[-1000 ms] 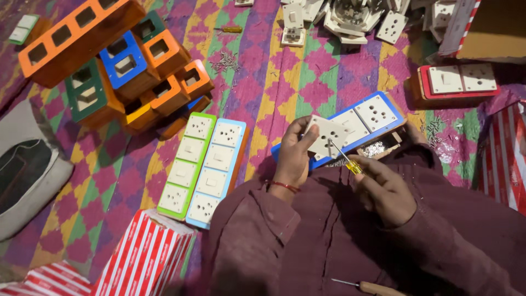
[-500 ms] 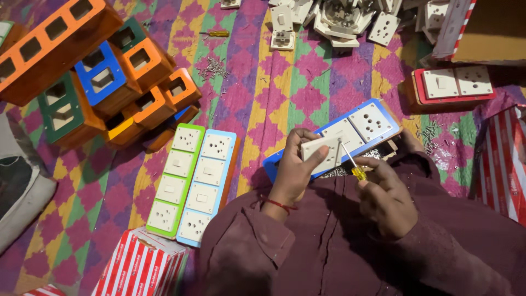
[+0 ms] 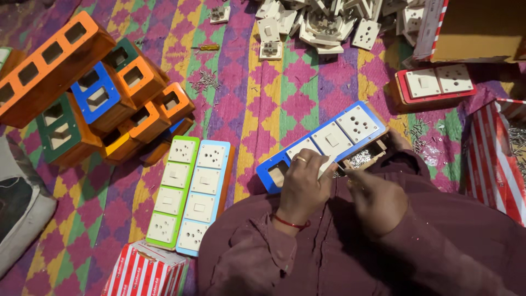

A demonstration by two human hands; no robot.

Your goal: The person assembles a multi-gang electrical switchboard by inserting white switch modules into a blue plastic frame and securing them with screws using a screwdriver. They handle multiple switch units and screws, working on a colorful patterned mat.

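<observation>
Now my left hand [image 3: 303, 186] grips the blue switchboard [image 3: 323, 145] on my lap, pressing a white switch module into it; my right hand [image 3: 378, 200] is clenched beside it, contents hidden. Seating that module squarely seems next.

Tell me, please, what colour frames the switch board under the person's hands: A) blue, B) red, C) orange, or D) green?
A: the switch board under the left hand and right hand has a blue frame, with white switch and socket plates fitted in it.
</observation>
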